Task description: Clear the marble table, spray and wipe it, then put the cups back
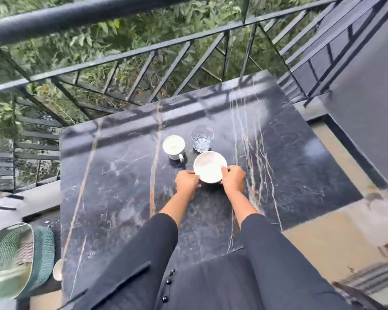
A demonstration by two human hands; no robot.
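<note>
Bowl place: white bowl [210, 166] near the middle of the marble table [121, 175], a little toward the far side, just on the near side of the white mug [174, 147] and the glass [202, 138].
Contact with the top: cannot tell whether resting on the marble or held just clear of it; dark shadow close beneath.
Left hand [187, 181]: at the bowl's left flank, fingers curled round the wall below the rim.
Right hand [233, 179]: at the bowl's right flank, fingers curled under, thumb lying on the rim.
Key relation: bowl squarely between the two hands, each touching it, neither nearer; both forearms reaching straight out from the body.
Bowl axis: round, so no long axis in plan; mouth facing up, rim roughly level, tipped slightly toward the viewer.
Mug heading: mouth up, handle pointing to the near right, toward the bowl.
Glass: upright, just beside the mug on its right, apart from the bowl's far rim by a narrow gap.
Step in hand, as a judgement: a two-handed carry of the bowl, either off the table or back onto it; not decidable from here.
Next move calls for: level travel, well clear of the mug handle and the glass.
Risk: clipping the glass with the far rim.
</note>
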